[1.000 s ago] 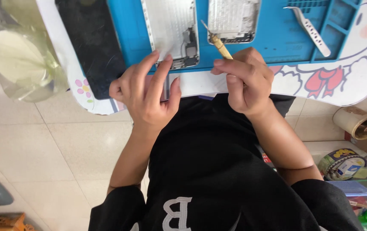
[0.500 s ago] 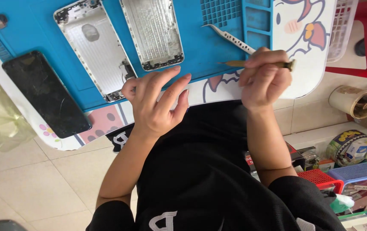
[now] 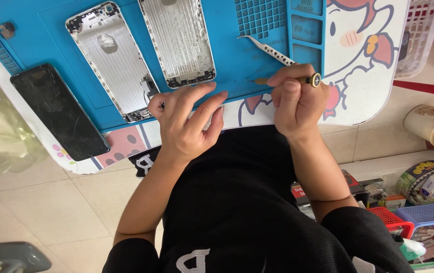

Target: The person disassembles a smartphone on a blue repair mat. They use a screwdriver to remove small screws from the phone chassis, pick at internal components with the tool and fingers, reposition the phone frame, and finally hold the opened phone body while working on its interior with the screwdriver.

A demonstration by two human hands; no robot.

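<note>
The right hand (image 3: 298,103) was closed around a small screwdriver (image 3: 298,80) with a yellowish shaft and a dark cap end, thumb and forefinger pinching the handle while the other fingers curled under; the tool lay nearly level, its tip pointing left over the near edge of the blue repair mat (image 3: 19,55). The left hand (image 3: 186,121) rested at the mat's near edge with its fingers spread loosely and fairly straight, gripping nothing, the fingertips (image 3: 209,87) touching the mat just below the two phone housings. Of these, the left silver phone back housing (image 3: 110,60) lay tilted, its lower end just beside the left hand's index finger, and the second silver housing (image 3: 179,43) lay next to it on the right, its lower end close above the left fingertips. A pair of metal tweezers (image 3: 265,48) lay on the mat just above the right hand, running diagonally toward the mat's gridded tray section. A black phone screen (image 3: 60,111) sat off the mat on the white cartoon-printed table (image 3: 368,71), well to the left of the left hand. On the floor to the right stood a roll of tape (image 3: 431,126) and a blue basket (image 3: 429,215).
</note>
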